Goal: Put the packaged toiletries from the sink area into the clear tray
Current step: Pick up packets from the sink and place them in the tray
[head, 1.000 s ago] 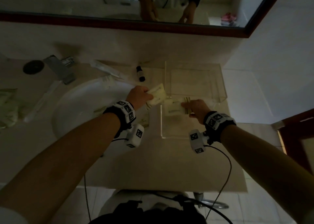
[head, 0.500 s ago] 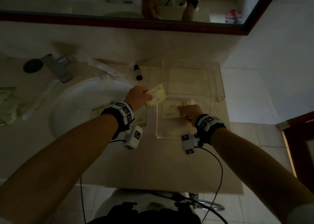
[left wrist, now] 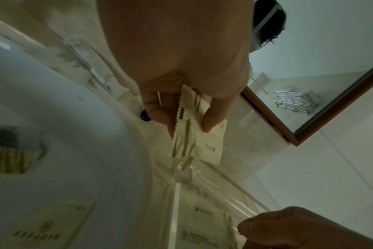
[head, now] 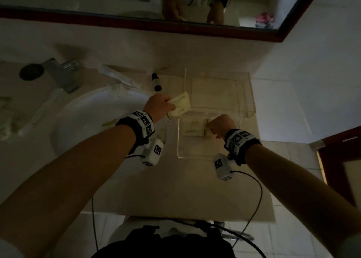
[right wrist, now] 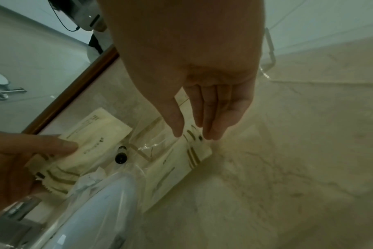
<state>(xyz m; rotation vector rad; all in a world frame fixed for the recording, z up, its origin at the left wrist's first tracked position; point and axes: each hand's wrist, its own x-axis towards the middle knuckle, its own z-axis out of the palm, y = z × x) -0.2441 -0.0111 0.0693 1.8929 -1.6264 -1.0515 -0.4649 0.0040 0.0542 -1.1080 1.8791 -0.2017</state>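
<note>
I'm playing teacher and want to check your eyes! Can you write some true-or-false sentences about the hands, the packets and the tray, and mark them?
1. The left hand pinches a packet. True.
2. The right hand grips a bottle. False: its fingers are straight, over a packet in the tray.
3. The tray is see-through. True.
4. The small dark bottle lies inside the tray. False: it lies on the counter, left of the tray.
5. A packet lies in the basin. True.

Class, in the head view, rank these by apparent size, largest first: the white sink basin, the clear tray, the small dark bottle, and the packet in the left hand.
1. White sink basin
2. Clear plastic tray
3. Cream packet in left hand
4. Small dark bottle
</note>
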